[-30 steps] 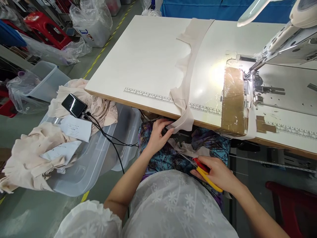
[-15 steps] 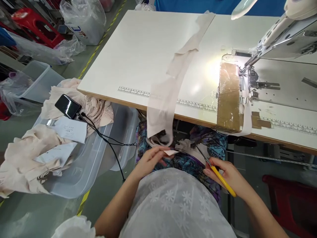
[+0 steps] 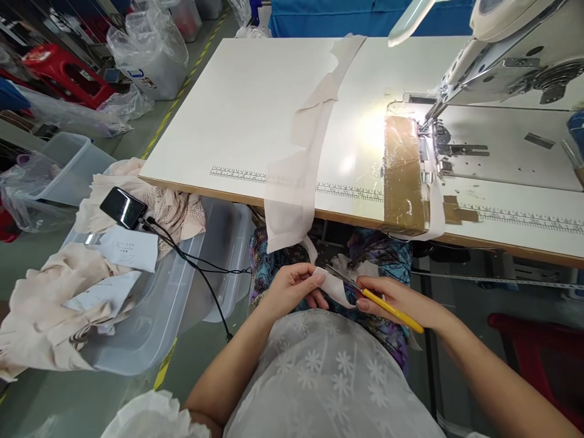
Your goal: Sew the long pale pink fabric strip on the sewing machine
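Observation:
My left hand [image 3: 298,289] is closed in a pinch on the edge of a pale fabric strip [image 3: 334,286] over my lap. My right hand [image 3: 396,299] grips yellow-handled scissors [image 3: 390,309], whose dark blades point left and lie across that strip near my left fingertips. Whether the blades are apart is too small to tell. From the table a long pale fabric band [image 3: 292,188] hangs over the front edge, its lower end just above my left hand. Crumpled pale scraps [image 3: 365,269] rest on my lap behind the scissors.
A white sewing table [image 3: 219,109] carries a sewing machine [image 3: 502,67] at right, with a brown-taped block [image 3: 404,176] beside its needle. To the left, a clear plastic bin [image 3: 150,328] holds pale garments, paper slips, and a black phone [image 3: 123,207] with cables.
My hands have come together, the scissors moving left and up onto the pale strip. The hanging band's lower end has shifted, and the view has turned slightly right.

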A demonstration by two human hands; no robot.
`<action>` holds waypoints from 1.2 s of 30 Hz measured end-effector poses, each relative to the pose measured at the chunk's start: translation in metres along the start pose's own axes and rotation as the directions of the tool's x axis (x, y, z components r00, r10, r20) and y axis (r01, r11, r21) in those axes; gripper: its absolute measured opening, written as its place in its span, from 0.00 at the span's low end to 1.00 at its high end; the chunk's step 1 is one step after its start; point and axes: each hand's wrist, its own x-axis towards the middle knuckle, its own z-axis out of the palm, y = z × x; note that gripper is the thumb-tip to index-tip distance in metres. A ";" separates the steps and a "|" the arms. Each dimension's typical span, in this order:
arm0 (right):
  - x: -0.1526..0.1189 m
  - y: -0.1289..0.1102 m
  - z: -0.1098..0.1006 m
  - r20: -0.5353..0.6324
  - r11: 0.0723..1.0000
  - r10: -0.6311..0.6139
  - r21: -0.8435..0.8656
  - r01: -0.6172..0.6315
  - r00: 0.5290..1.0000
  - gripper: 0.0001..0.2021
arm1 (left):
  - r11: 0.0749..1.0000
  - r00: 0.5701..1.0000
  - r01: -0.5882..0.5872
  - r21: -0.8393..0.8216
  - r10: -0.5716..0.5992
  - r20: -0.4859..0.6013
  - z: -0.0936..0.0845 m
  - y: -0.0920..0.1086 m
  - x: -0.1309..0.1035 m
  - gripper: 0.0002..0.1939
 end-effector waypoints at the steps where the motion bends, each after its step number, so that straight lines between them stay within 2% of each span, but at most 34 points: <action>1: 0.001 0.000 0.000 0.018 1.000 -0.006 -0.003 0.006 1.000 0.26 | 1.000 1.000 0.008 -0.027 -0.008 -0.006 0.000 0.000 0.000 0.26; 8: -0.001 -0.005 0.001 0.016 0.996 0.004 -0.085 -0.003 1.000 0.27 | 0.998 0.999 0.013 -0.057 -0.015 -0.046 -0.003 -0.002 -0.001 0.27; 15: -0.006 -0.019 0.012 -0.159 0.944 -0.017 -0.328 -0.036 0.987 0.28 | 0.999 0.998 -0.021 -0.041 0.018 -0.064 -0.004 -0.003 -0.010 0.26; 20: -0.013 -0.023 0.025 -0.257 0.914 -0.074 -0.404 -0.037 0.964 0.28 | 0.997 0.997 -0.059 -0.046 0.056 -0.047 -0.004 -0.008 -0.018 0.26; 29: -0.025 -0.045 0.038 -0.277 0.818 -0.075 -0.566 -0.099 0.958 0.26 | 0.991 0.994 -0.109 -0.079 0.106 -0.040 0.002 -0.010 -0.041 0.24; 32: -0.025 -0.048 0.040 -0.263 0.819 -0.113 -0.571 -0.060 0.958 0.26 | 0.989 0.993 -0.119 -0.085 0.117 -0.022 0.003 -0.010 -0.046 0.25; 36: -0.026 -0.042 0.043 -0.291 0.864 -0.127 -0.502 -0.039 0.948 0.27 | 0.990 0.992 -0.126 -0.066 0.126 -0.008 0.003 -0.014 -0.048 0.26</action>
